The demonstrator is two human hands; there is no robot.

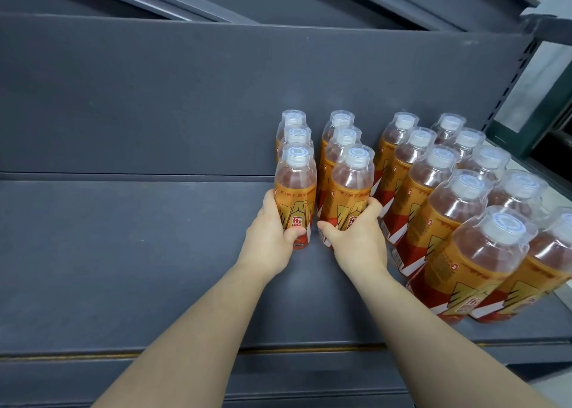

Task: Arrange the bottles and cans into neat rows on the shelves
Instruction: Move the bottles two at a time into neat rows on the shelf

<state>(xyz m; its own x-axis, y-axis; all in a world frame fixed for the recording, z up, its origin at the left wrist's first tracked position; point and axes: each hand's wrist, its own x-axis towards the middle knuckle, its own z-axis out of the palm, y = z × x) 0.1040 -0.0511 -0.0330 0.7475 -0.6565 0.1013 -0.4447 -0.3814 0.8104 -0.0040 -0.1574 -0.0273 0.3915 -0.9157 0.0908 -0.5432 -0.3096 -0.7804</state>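
**Item 1. Shelf** [123, 253]: dark grey steel deck. The back panel [154, 98] stands along its 12 o'clock edge. Bare deck runs off toward 9 o'clock.

**Item 2. Stock:** bottles with orange labels, clear shoulders and white caps, all upright. Four rows run front to back, massed from the frame's centre toward 4 o'clock. Rows one and two hold three bottles each. The third row [433, 185] and fourth row [513, 191] hold five each, as far as can be counted, and reach nearer the front lip at 5 o'clock.

**Item 3. Left hand** [268, 237]: fingers and thumb wrapped round the lower label of the row-one front bottle [295, 188], which stands close against the bottle behind it.

**Item 4. Right hand** [359, 237]: likewise clamped on the row-two front bottle [351, 185], at 3 o'clock of the first, with a narrow gap between the two.

**Step in hand (judged):** seating one bottle at the head of each short row. Both appear to stand on the deck.

**Next move (judged):** let go with both hands without tipping either bottle. Further bottles would then go at 6 o'clock of this pair, labels forward and in line. Rows one and two look two bottles short of their neighbours.
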